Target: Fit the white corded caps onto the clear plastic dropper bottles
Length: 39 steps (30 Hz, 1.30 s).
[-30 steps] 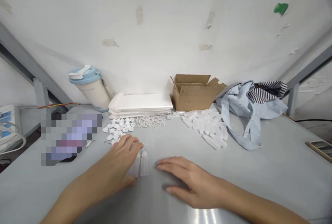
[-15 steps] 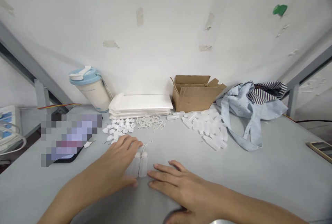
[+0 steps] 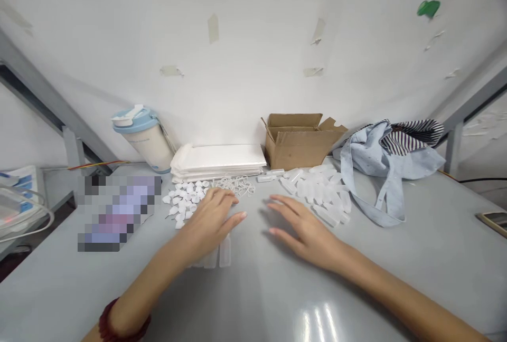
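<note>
My left hand (image 3: 216, 218) is above the small translucent bottles (image 3: 225, 253) lying side by side on the grey table, and partly covers them. Its fingers reach toward the pile of white looped strings (image 3: 242, 186); whether they touch it I cannot tell. White caps (image 3: 184, 199) lie scattered just left of that hand. My right hand (image 3: 303, 231) hovers with fingers spread and nothing in it, left of and nearer than a heap of translucent bottles (image 3: 317, 189).
Behind the small parts stand a stack of white padded envelopes (image 3: 222, 158), an open cardboard box (image 3: 303, 146) and a cup with a blue lid (image 3: 144, 139). A light blue cloth bag (image 3: 372, 173) lies at right, a pixelated phone (image 3: 122, 210) at left.
Both hands have moved forward over the table. My left hand has reached toward the strings, and my right hand has moved away from the row of bottles toward the bottle heap.
</note>
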Motion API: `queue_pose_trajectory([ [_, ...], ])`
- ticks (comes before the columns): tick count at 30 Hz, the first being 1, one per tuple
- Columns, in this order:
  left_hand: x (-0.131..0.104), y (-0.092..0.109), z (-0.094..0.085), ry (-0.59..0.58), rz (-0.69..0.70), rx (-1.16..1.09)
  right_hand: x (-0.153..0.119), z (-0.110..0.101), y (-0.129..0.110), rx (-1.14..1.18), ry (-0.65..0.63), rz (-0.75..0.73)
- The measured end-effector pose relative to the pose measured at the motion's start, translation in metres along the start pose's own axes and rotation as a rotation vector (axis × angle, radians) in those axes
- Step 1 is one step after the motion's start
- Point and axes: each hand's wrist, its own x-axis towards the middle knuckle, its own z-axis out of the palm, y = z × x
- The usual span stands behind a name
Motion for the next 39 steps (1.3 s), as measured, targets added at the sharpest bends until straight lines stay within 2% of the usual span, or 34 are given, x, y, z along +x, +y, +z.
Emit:
queue_pose_trajectory([
  [3, 0.006, 0.005, 0.009, -0.030, 0.008, 0.077, 0.003, 0.000, 0.019, -0.210, 0.050, 0.106],
  [6, 0.010, 0.008, 0.012, -0.074, 0.000, 0.126, 0.005, 0.000, 0.032, -0.365, 0.004, 0.209],
  [10, 0.013, 0.011, 0.008, -0.118, -0.026, 0.135, 0.006, 0.001, 0.038, -0.410, -0.070, 0.255],
  [15, 0.011, 0.008, 0.003, -0.114, -0.074, 0.036, 0.005, 0.000, 0.038, -0.407, -0.080, 0.247],
  [18, 0.009, 0.005, -0.002, -0.056, -0.108, -0.096, 0.005, -0.002, 0.037, -0.390, -0.063, 0.225],
  [21, 0.007, 0.001, -0.010, 0.069, -0.166, -0.291, 0.004, -0.004, 0.035, -0.376, -0.062, 0.209],
  [27, 0.006, -0.007, -0.022, 0.315, -0.510, -0.725, 0.005, -0.004, 0.031, -0.392, -0.086, 0.190],
  [29, 0.006, -0.009, -0.022, 0.367, -0.556, -0.852, 0.004, -0.004, 0.030, -0.392, -0.092, 0.180],
  [31, 0.005, -0.009, -0.022, 0.378, -0.571, -0.912, 0.004, -0.003, 0.029, -0.387, -0.095, 0.173],
  [35, 0.002, -0.004, -0.025, 0.368, -0.591, -0.852, 0.003, 0.000, 0.030, -0.379, -0.082, 0.158],
  [39, -0.001, -0.001, -0.024, 0.342, -0.545, -0.795, 0.001, 0.004, 0.027, -0.381, 0.010, 0.111],
])
